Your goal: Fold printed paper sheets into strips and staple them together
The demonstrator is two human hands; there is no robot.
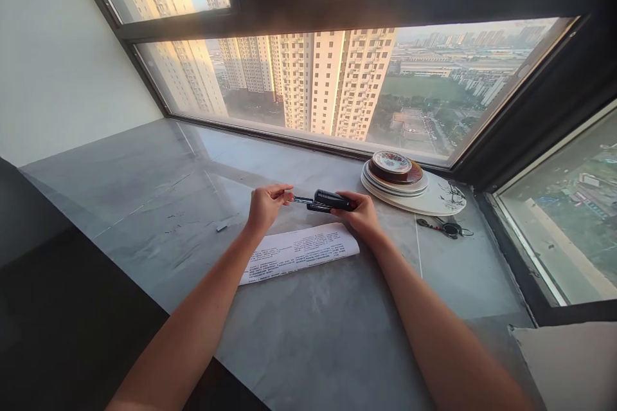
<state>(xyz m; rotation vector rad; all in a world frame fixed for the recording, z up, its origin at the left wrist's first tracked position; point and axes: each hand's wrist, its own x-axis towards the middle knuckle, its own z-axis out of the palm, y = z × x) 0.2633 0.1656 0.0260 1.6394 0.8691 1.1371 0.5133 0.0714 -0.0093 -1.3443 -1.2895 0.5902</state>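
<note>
My right hand (362, 217) is closed around a black stapler (330, 200), held just above the grey stone windowsill (144, 205). My left hand (266, 205) pinches the thin metal part (303, 200) that sticks out of the stapler's left end. A folded sheet of printed paper (299, 251) lies on the sill directly under both hands.
A stack of plates (402, 182) with a patterned one on top sits at the right, by the window. A small dark object with a cord (446, 228) lies in front of it. A tiny metal piece (222, 228) lies left of my hands. Pale cushion corner (569, 359) at lower right.
</note>
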